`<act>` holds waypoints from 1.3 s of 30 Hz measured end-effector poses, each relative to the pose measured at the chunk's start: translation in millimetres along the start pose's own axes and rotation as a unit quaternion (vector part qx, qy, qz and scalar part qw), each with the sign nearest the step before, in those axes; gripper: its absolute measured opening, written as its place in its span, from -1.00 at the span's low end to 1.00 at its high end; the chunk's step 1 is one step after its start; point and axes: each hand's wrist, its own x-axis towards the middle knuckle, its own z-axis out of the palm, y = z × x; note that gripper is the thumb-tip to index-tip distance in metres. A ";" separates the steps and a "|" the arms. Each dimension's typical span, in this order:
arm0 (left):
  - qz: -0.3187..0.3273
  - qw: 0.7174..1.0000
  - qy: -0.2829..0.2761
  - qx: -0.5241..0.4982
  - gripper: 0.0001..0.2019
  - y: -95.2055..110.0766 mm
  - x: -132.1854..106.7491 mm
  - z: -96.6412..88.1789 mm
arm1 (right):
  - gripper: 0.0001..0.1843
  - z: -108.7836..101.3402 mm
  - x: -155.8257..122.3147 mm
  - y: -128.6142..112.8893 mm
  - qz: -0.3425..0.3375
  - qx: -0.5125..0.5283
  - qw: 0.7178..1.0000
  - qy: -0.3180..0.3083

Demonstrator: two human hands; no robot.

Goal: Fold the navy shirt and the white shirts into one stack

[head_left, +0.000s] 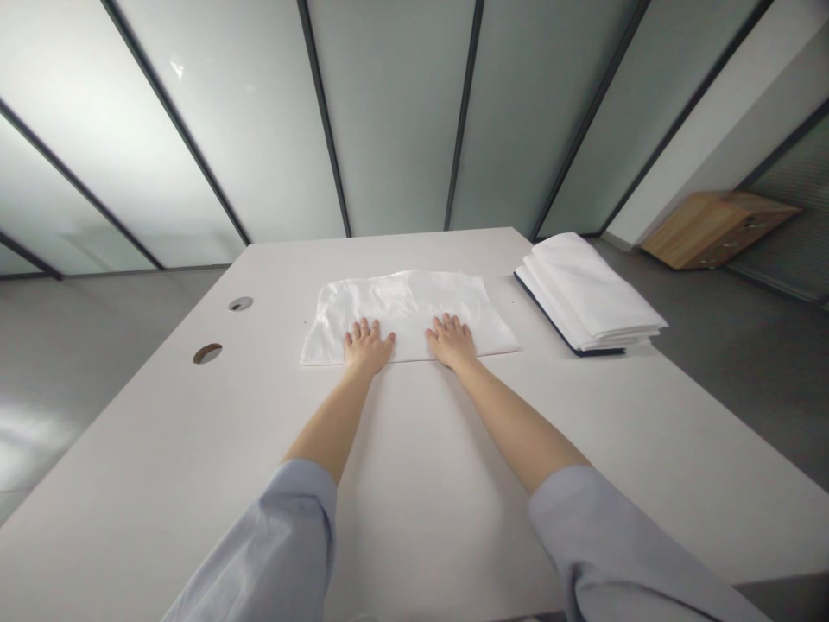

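A shiny, translucent plastic bag [409,298] lies flat across the white table, its surface wrinkled toward the far side. My left hand [368,345] rests palm down on its near left part, fingers spread. Palm down on the near right part is my right hand [452,341], its fingers also spread. Both wrists cross the near edge of the bag. Neither hand grips anything. Whether anything lies inside the bag I cannot tell.
On the table's right side sits a stack of folded white cloth [592,289] with a dark layer underneath. Two round holes [208,353] pierce the white tabletop [161,449] at the left. A wooden cabinet [716,229] stands on the floor beyond, near frosted glass panels [395,112].
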 end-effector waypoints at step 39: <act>0.050 0.993 0.037 0.096 -0.45 -49.1 -70.5 -19.5 | -0.40 -3.7 -42.3 -18.5 -0.165 -0.023 0.986 0.001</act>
